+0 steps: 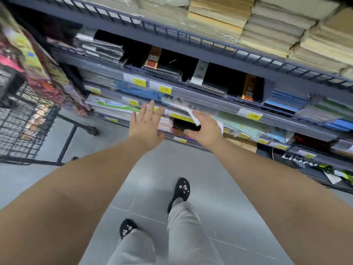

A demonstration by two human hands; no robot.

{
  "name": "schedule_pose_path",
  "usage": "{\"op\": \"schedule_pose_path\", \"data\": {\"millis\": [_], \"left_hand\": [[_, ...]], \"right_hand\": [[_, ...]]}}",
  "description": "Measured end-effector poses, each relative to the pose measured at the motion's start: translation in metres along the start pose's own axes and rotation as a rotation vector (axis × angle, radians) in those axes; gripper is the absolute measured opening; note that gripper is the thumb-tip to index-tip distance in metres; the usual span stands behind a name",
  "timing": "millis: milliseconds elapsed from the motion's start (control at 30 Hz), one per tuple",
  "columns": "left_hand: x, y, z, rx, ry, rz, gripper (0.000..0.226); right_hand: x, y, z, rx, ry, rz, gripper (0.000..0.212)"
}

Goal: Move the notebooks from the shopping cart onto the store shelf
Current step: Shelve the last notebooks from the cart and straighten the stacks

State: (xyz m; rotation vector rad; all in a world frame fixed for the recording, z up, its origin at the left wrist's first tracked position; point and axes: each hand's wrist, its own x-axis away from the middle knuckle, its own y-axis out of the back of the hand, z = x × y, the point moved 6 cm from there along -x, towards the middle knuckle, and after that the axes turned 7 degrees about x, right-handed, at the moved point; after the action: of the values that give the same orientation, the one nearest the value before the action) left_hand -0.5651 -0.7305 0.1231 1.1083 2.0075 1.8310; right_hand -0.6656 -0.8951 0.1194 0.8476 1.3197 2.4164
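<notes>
My left hand point(147, 123) is open with its fingers spread, just in front of the stacked notebooks point(114, 108) on a low level of the grey store shelf point(210, 104). My right hand point(205, 130) reaches into the same level a little to the right, thumb held apart. Its fingertips lie at a white-edged, plastic-wrapped notebook pack point(193, 115) and are partly hidden by it. The black wire shopping cart point(24, 131) stands at the left, with shiny wrapped items inside.
Upper shelf levels hold black notebooks point(215, 77), blue ones point(286, 100) and tall cream paper stacks point(267, 25). Yellow price tags point(254, 116) line the shelf edges. My two feet in black shoes point(180, 190) stand on the grey tiled floor.
</notes>
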Motion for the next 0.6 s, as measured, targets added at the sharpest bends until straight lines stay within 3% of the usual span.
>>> {"op": "schedule_pose_path", "data": {"millis": [267,600], "left_hand": [[0.151,0.041,0.16,-0.036,0.156,-0.104,0.081],[0.296,0.066,0.305,0.203,0.476,-0.279,0.083]], "right_hand": [[0.068,-0.053,0.162,0.426,0.202,0.043,0.086],[0.125,-0.119,0.347,0.635,0.524,0.015,0.083]]}}
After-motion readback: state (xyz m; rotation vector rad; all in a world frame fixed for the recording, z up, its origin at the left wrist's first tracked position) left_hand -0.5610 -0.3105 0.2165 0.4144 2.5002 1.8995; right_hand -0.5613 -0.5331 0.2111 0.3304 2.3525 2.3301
